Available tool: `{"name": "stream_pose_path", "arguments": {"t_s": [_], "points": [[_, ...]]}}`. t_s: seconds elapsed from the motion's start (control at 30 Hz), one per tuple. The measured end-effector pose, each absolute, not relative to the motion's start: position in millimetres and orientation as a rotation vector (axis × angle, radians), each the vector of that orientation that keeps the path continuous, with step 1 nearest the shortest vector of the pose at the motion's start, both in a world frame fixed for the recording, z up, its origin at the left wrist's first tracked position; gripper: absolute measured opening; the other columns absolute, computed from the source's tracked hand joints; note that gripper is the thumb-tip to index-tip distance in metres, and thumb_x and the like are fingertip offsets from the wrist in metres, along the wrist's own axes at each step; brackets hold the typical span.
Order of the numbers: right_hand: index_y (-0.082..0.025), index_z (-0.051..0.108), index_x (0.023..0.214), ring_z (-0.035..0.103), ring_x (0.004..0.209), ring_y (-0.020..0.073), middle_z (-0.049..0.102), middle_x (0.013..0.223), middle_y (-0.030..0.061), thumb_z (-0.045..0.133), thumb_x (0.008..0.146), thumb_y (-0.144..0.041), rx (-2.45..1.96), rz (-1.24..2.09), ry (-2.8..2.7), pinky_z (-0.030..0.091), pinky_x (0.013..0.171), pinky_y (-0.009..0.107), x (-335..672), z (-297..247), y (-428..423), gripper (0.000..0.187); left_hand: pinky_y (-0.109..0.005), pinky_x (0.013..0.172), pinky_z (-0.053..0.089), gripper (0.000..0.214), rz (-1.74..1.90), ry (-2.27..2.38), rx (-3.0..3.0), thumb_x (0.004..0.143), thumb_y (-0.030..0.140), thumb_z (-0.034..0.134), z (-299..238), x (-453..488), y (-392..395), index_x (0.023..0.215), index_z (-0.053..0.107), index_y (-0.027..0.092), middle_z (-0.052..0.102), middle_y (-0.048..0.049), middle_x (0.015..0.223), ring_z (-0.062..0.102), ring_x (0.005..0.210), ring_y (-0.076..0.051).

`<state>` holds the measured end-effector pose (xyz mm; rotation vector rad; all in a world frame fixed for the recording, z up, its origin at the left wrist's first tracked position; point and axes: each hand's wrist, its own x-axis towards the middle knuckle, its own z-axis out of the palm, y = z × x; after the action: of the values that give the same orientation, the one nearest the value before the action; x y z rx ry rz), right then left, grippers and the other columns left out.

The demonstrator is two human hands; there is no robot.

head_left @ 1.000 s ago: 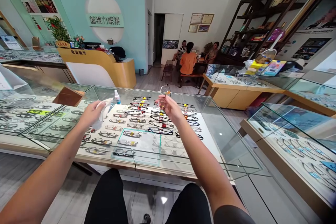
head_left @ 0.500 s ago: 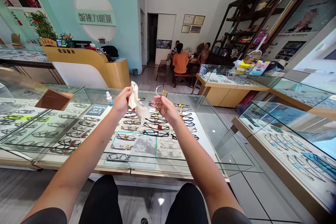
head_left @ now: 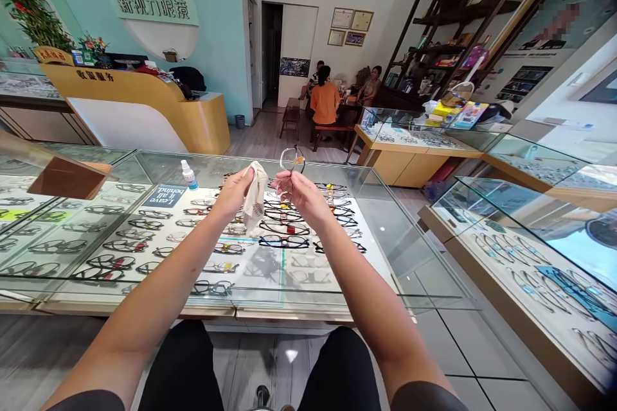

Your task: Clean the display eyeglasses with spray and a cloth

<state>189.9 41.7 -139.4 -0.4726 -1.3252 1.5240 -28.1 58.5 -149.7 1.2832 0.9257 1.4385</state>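
My left hand (head_left: 233,192) is closed on a cream cleaning cloth (head_left: 256,196), which hangs down from the fingers. Just to its right, my right hand (head_left: 304,198) pinches a pair of eyeglasses (head_left: 292,159) with a thin frame, one lens raised above the fingers. The cloth and the glasses are close together but appear apart. Both hands are above a glass display case (head_left: 385,231) in which rows of eyeglasses lie. On the glass top, left of my left hand, a small white spray bottle (head_left: 189,176) stands upright.
A blue printed card (head_left: 164,198) lies in the case. Further glass cases stand at the right (head_left: 520,231). Behind are a wooden service counter (head_left: 202,122), a bench (head_left: 290,117) and several seated people, one in an orange top (head_left: 324,103). A brown panel (head_left: 72,178) juts in at left.
My left hand has moved right, bringing the cloth nearer the glasses. The right hand keeps its grip on them. The camera view has shifted slightly down and right.
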Motion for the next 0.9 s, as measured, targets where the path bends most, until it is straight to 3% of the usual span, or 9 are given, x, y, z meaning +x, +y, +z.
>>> {"name": "stream_pose_path", "arguments": {"t_s": [0.13,0.33,0.6,0.77,0.9], "points": [[-0.029,0.083,0.11,0.068,0.093,0.0187,0.083,0.107,0.0042,0.082,0.092,-0.065,-0.481,1.483,-1.332,0.051,0.08,0.03,189,-138,40,0.04,-0.027,0.06,0.045,0.071,1.446,0.985,1.497,0.081,0.087,0.08,-147,-35,57,0.086,0.074,0.016,0.07,-0.0038,0.076,0.06,0.069,-0.018],[-0.029,0.083,0.113,0.069,0.113,0.0223,0.079,0.132,0.0043,0.077,0.095,-0.068,-0.561,1.36,-1.392,0.054,0.093,0.033,188,-141,39,0.043,-0.025,0.052,0.043,0.07,1.367,0.892,1.438,0.078,0.084,0.085,-137,-33,49,0.092,0.071,0.017,0.068,-0.0002,0.072,0.056,0.058,-0.014],[-0.029,0.084,0.113,0.062,0.145,0.0298,0.074,0.146,0.0059,0.072,0.096,-0.074,-0.539,1.288,-1.483,0.052,0.114,0.04,186,-145,40,0.05,-0.022,0.049,0.041,0.065,1.213,0.72,1.359,0.076,0.075,0.094,-139,-28,43,0.087,0.063,0.018,0.067,0.0014,0.068,0.055,0.052,-0.011],[-0.029,0.084,0.113,0.068,0.132,0.0278,0.079,0.133,0.0045,0.077,0.092,-0.075,-0.526,1.359,-1.463,0.05,0.116,0.039,183,-145,37,0.051,-0.021,0.051,0.04,0.067,1.106,0.718,1.312,0.075,0.072,0.097,-144,-24,36,0.095,0.06,0.02,0.07,0.0012,0.073,0.059,0.054,-0.012],[-0.03,0.084,0.116,0.073,0.107,0.0245,0.081,0.116,0.0037,0.082,0.087,-0.076,-0.551,1.469,-1.403,0.057,0.096,0.035,181,-145,33,0.055,-0.024,0.058,0.047,0.065,1.067,0.687,1.29,0.075,0.066,0.099,-144,-17,28,0.102,0.064,0.018,0.076,-0.0033,0.083,0.065,0.061,-0.014]]}}
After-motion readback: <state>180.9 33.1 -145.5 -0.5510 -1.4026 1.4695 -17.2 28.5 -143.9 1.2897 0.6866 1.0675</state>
